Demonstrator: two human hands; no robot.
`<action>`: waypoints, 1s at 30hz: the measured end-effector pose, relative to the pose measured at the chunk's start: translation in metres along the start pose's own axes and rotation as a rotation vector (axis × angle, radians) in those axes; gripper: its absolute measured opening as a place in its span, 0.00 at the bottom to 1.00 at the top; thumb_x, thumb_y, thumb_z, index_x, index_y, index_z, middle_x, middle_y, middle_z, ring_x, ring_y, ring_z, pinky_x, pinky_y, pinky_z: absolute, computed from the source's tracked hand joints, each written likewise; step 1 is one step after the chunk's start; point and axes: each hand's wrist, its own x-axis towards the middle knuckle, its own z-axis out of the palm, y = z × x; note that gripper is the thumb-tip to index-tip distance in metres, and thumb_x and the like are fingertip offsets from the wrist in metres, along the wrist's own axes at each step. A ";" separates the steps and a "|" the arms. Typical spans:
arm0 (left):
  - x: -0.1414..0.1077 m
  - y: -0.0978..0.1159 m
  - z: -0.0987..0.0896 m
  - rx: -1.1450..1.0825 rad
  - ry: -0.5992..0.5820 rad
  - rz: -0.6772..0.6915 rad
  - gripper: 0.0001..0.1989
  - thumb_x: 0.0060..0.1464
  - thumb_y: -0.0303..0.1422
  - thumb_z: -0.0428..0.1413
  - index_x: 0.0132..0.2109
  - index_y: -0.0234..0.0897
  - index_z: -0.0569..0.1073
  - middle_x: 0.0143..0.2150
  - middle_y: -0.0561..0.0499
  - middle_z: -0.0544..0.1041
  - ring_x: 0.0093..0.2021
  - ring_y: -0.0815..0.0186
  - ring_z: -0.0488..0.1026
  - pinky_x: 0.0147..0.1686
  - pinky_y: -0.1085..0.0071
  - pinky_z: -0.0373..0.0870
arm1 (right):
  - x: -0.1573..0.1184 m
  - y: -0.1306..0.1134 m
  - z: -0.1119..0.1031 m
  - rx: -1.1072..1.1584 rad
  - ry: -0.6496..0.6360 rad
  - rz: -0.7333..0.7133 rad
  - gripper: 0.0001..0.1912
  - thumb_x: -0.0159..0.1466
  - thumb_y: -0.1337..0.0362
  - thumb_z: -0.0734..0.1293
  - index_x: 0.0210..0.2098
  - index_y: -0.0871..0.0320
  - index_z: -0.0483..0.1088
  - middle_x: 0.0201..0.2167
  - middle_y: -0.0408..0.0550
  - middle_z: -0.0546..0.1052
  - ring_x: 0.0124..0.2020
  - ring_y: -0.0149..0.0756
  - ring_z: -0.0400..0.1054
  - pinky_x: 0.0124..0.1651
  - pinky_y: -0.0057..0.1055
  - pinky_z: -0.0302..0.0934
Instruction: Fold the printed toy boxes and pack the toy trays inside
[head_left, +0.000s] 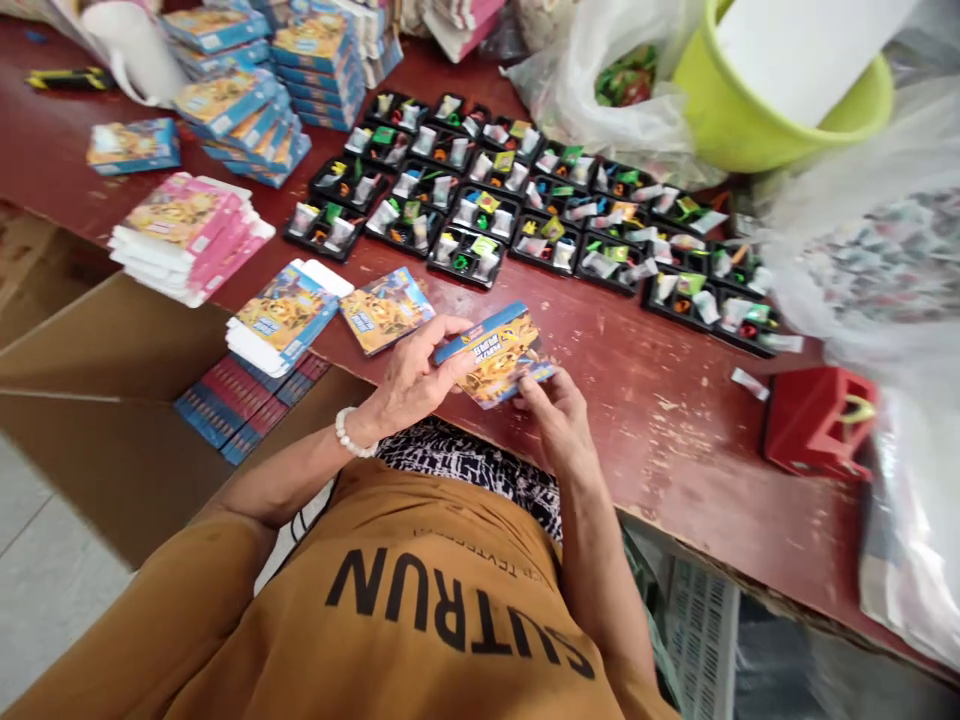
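Head view: the person's two hands are seen from above at the front edge of a worn red wooden desk. A flattened printed carton, blue-edged with a yellow cartoon design, is held just above the desk, near its edge. The carton is grasped by both hands, so the left grip and right grip are both clenched on it. Left fingers are laid across its upper side, and the carton's lower corner is pinched by the right grip. A white bead bracelet is worn on the left wrist. A mustard T-shirt with dark lettering is worn over black-and-white patterned fabric.

Just beside the left grip, a similar loose carton lies on the desk, next to a small stack of blue cartons. Further left are a pink-edged stack and taller blue stacks. Rows of black trays holding small packets and toys are set out across the desk. A red plastic object with a yellow part sits at the right, with a lime-green bucket and clear plastic bags beyond it. An open cardboard box holding blue-and-red printed sheets stands below the desk's left edge.
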 end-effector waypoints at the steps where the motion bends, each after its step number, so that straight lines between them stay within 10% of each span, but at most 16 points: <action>1: -0.004 -0.001 -0.006 -0.074 0.019 -0.050 0.14 0.64 0.40 0.59 0.52 0.38 0.73 0.48 0.47 0.81 0.42 0.64 0.80 0.39 0.68 0.81 | 0.003 -0.005 0.006 0.146 -0.067 0.056 0.21 0.64 0.45 0.75 0.50 0.49 0.75 0.47 0.47 0.80 0.38 0.36 0.76 0.40 0.36 0.74; 5: -0.013 -0.013 -0.061 -0.070 0.015 -0.063 0.22 0.63 0.44 0.60 0.58 0.39 0.71 0.53 0.44 0.80 0.52 0.60 0.79 0.51 0.63 0.80 | 0.030 -0.027 0.044 0.340 -0.166 0.059 0.23 0.62 0.47 0.77 0.51 0.50 0.74 0.48 0.47 0.83 0.42 0.40 0.79 0.46 0.40 0.77; 9: -0.016 -0.037 -0.140 0.676 0.211 -0.190 0.30 0.61 0.45 0.59 0.66 0.39 0.67 0.64 0.37 0.72 0.66 0.44 0.69 0.65 0.43 0.68 | 0.080 -0.036 0.086 0.179 -0.209 -0.116 0.30 0.63 0.42 0.75 0.56 0.51 0.72 0.42 0.48 0.83 0.39 0.41 0.78 0.45 0.42 0.76; 12: -0.018 -0.056 -0.179 1.023 0.097 -0.506 0.50 0.50 0.50 0.68 0.73 0.35 0.59 0.70 0.28 0.64 0.70 0.27 0.60 0.65 0.30 0.62 | 0.113 -0.032 0.110 0.012 -0.297 -0.222 0.33 0.65 0.36 0.70 0.59 0.51 0.71 0.42 0.49 0.83 0.39 0.42 0.77 0.44 0.44 0.75; 19: -0.016 -0.073 -0.194 1.075 0.012 -0.614 0.58 0.50 0.52 0.68 0.77 0.33 0.49 0.69 0.24 0.63 0.68 0.26 0.61 0.61 0.36 0.65 | 0.129 -0.020 0.132 -0.640 -0.122 -0.541 0.27 0.73 0.45 0.64 0.61 0.58 0.72 0.58 0.62 0.74 0.59 0.54 0.70 0.65 0.55 0.65; 30: -0.017 -0.075 -0.211 1.072 0.011 -0.516 0.58 0.48 0.49 0.73 0.76 0.35 0.53 0.66 0.30 0.65 0.68 0.30 0.60 0.65 0.38 0.60 | 0.090 -0.005 0.105 -0.594 -0.070 -0.641 0.21 0.74 0.51 0.64 0.63 0.49 0.68 0.60 0.57 0.67 0.62 0.51 0.66 0.66 0.58 0.64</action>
